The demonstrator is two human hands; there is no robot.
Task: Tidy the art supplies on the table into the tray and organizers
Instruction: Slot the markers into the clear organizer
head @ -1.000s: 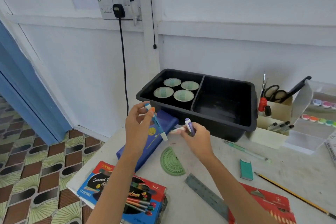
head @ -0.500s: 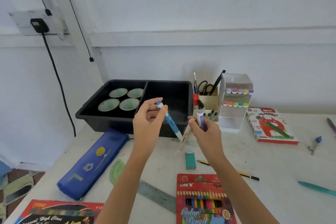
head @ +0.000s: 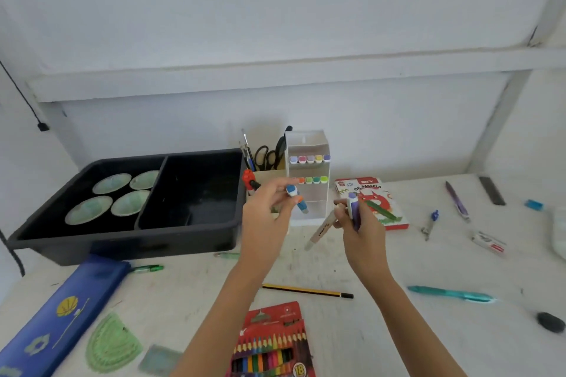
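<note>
My left hand (head: pixel 267 214) pinches a blue marker (head: pixel 296 198) in front of the white marker organizer (head: pixel 309 144), whose two rows hold several colour-capped markers. My right hand (head: pixel 361 225) grips a purple marker (head: pixel 353 208) and a beige marker (head: pixel 320 229) that slants down to the left. Both hands hover above the table, just right of the black two-compartment tray (head: pixel 122 242). Its left compartment holds several round paint pans (head: pixel 113 196). Its right compartment looks bare.
A beige holder (head: pixel 269 176) with scissors and brushes stands beside the organizer. On the table lie an oil pastels box (head: pixel 372 193), a coloured pencil box (head: pixel 272 343), a pencil (head: pixel 306 290), a blue pencil case (head: pixel 58 315), a green protractor (head: pixel 111 343), pens, erasers and a compass.
The view has swung right, bringing the table's right side into sight. Both hands, still holding their markers, have moved right to the front of the marker organizer.
</note>
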